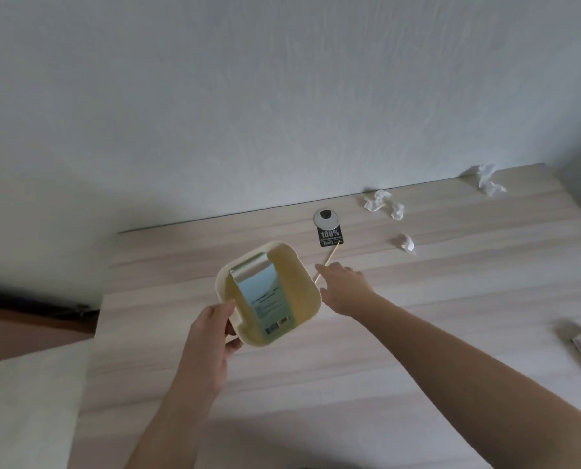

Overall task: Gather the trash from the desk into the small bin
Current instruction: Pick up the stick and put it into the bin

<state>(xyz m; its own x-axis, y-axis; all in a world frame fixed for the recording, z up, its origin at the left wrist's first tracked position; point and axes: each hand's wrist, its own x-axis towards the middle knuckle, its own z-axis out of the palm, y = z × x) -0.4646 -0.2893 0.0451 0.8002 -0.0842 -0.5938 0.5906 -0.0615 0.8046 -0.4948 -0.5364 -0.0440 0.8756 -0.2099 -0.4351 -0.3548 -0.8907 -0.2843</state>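
the small bin (268, 296), already holding 1 flat packet (260, 301), is gripped at its near corner by the left hand (211, 336). the right hand (344, 287), fingers extended and loose, is placed over the wooden stick (329, 260); contact cannot be confirmed. a pinch is judged to be required next.

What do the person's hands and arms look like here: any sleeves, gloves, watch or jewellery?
Both arms are bare as far up as the picture shows, with no sleeve in view. The left hand and right hand wear no gloves. No watch, bracelet or ring shows on either wrist or on the fingers that can be seen.
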